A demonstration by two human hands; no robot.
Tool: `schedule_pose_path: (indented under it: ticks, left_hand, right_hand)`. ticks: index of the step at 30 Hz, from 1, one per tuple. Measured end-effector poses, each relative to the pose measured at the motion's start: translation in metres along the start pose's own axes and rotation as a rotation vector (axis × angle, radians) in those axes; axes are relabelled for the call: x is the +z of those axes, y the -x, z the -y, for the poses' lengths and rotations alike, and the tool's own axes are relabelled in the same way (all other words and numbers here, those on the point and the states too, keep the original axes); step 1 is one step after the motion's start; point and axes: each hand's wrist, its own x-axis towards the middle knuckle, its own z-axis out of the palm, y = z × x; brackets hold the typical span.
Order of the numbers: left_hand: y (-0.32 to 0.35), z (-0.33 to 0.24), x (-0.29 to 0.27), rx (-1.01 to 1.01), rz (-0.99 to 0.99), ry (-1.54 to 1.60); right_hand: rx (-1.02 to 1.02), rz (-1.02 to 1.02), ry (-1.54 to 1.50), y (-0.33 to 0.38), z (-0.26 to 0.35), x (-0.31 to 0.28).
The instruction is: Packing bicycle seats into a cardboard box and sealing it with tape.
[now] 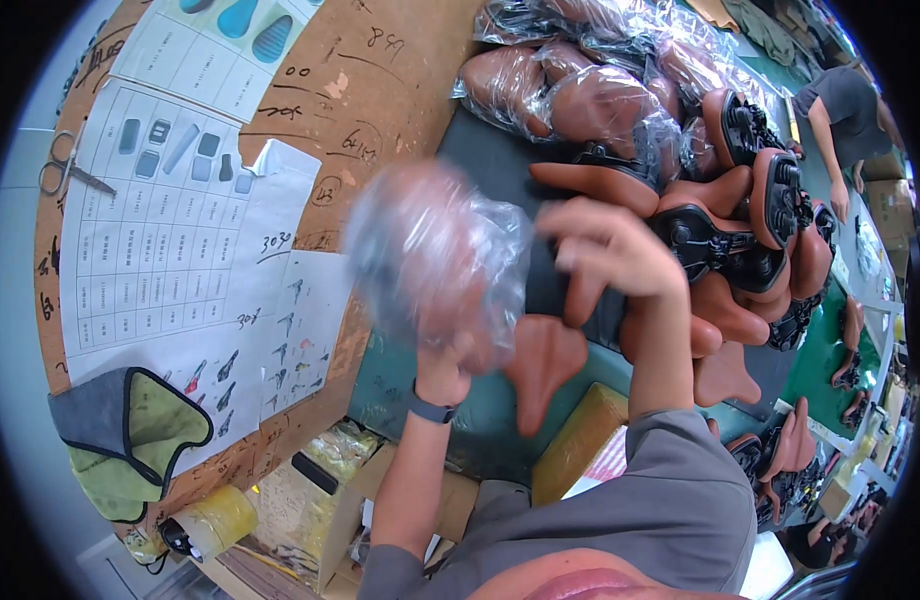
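A brown bicycle saddle in a clear plastic bag [435, 255] is held up on the left, smeared by motion. My left hand [450, 358] is closed round its lower end, partly hidden by the film. To the right of the bag, my right hand [612, 245] hangs in the air with fingers apart, blurred and holding nothing I can see. Below it, an unwrapped brown saddle [546, 368] lies top up on the green bench. A heap of bare brown saddles with black undersides [725, 235] is close by on the right.
Bagged saddles [600, 105] are piled at the back. A brown board with paper sheets [170, 240] stands on the left, with scissors [60, 165] and a cloth [130, 430] on it. Cardboard boxes [380, 500] sit low near me. Another person [840, 120] works at the far right.
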Motion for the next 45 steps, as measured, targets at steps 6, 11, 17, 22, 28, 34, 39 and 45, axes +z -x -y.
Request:
schedule_pose_path:
  ticks: [6, 11, 17, 22, 28, 34, 39, 45]
  left_hand:
    - [0.178, -0.02, -0.061, -0.471, -0.157, 0.086]
    - [0.313, -0.043, -0.069, -0.271, -0.308, -0.093]
    - [0.453, -0.082, -0.061, -0.33, -0.681, 0.019]
    - [0.578, -0.032, -0.152, -0.229, -0.821, 0.069]
    - [0.706, -0.093, -0.257, -0.033, -0.779, -0.595]
    - [0.768, -0.137, -0.438, -0.29, -0.183, -2.336]
    - [0.733, -0.082, -0.527, -0.387, 0.581, -2.441]
    - [0.771, -0.029, -0.574, -0.283, -0.105, -2.178]
  right_hand:
    - [0.598, 0.089, 0.779, -0.122, -0.204, -0.11]
    - [0.299, 0.038, 0.369, -0.156, -0.325, -0.218]
    - [-0.045, -0.021, 0.719, -0.066, -0.269, -0.098]
    - [0.291, -0.075, 0.984, -0.02, -0.112, -0.018]
    - [0.238, 0.191, 0.425, 0.125, 0.073, -0.165]
    - [0.266, 0.338, -0.156, 0.451, 0.233, 0.134]
    - [0.848, 0.865, -0.468, 0.566, 0.235, 0.319]
    - [1.185, 1.33, -0.2, 0.668, 0.126, 0.549]
